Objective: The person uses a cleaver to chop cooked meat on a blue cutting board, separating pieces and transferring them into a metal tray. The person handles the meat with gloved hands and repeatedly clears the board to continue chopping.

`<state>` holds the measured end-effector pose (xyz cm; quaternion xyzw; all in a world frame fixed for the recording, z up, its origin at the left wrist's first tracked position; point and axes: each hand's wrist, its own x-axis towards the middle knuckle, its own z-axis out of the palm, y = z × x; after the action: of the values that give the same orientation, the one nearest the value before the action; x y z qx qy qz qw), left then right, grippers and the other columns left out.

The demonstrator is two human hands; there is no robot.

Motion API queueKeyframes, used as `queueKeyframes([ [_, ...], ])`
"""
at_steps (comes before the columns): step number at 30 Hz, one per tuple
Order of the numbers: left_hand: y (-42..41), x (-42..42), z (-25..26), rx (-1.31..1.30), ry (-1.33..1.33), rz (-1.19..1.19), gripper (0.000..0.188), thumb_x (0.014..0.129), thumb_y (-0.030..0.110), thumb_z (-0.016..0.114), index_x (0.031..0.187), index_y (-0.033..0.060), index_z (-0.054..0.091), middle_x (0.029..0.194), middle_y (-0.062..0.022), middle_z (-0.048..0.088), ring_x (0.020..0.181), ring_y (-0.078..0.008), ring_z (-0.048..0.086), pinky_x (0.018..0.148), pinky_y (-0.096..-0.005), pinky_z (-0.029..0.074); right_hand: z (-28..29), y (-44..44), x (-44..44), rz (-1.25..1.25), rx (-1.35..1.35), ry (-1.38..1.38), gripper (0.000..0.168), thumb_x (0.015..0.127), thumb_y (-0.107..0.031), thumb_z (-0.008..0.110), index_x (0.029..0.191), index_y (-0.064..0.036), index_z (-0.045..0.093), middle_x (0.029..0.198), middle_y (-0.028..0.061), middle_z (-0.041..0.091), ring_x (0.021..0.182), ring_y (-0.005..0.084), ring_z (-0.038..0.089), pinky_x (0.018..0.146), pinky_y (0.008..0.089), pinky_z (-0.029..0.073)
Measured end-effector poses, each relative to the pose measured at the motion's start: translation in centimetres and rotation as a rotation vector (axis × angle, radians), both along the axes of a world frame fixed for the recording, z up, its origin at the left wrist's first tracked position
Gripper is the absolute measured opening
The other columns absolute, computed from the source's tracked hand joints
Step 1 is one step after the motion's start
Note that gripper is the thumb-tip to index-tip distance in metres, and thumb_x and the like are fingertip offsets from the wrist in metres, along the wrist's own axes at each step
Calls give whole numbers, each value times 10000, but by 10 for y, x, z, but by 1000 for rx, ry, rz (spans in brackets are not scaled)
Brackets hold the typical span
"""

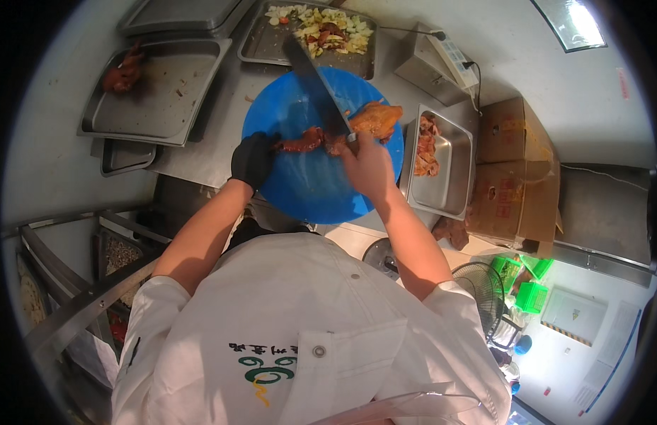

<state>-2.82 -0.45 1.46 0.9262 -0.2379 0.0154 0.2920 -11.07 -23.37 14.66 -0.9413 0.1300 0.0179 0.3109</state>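
Note:
My left hand, in a black glove, grips one end of a reddish-brown cooked poultry neck on a round blue cutting board. My bare right hand is closed around the handle of a large knife. Its broad, dark blade points away from me and to the left, crossing the board between the neck and a golden-brown piece of roasted poultry. Whether the edge touches the meat is hard to tell. My right fingers hide part of the meat beside the handle.
Behind the board, a metal tray holds chopped vegetables. To the left, another tray carries a dark roasted piece. A deep steel pan with cut meat stands at right, beside cardboard boxes. A power strip lies behind.

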Motion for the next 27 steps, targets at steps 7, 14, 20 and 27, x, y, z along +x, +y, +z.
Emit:
queueKeyframes([
  [7, 0, 1, -12, -40, -79, -7, 250, 877, 218, 615, 1099, 157, 711, 977, -125, 652, 889, -357, 637, 785, -463, 519, -62, 8, -16, -114, -89, 107, 282, 924, -274, 624, 1021, -16, 567, 937, 244, 693, 864, 442, 663, 750, 506, 520],
  [14, 1, 2, -8, 17, -46, -14, 247, 876, 214, 610, 1096, 156, 708, 978, -128, 653, 907, -357, 636, 794, -467, 518, -29, 2, -5, -23, -49, 64, 281, 922, -266, 621, 1016, -7, 564, 885, 247, 691, 876, 443, 662, 760, 519, 517],
  [20, 2, -1, -10, 35, 5, 31, 253, 878, 212, 612, 1104, 150, 707, 973, -135, 653, 911, -357, 636, 802, -464, 518, 32, 39, -13, -171, 55, -233, 274, 922, -272, 620, 985, -14, 554, 888, 249, 691, 870, 443, 665, 753, 511, 522],
  [27, 0, -1, 3, 46, -62, -27, 280, 878, 183, 630, 1145, 141, 706, 961, -151, 647, 892, -366, 630, 785, -458, 512, -69, 10, -16, -1, -112, 176, 288, 903, -256, 630, 1015, -2, 552, 941, 246, 694, 883, 444, 665, 768, 513, 527],
])
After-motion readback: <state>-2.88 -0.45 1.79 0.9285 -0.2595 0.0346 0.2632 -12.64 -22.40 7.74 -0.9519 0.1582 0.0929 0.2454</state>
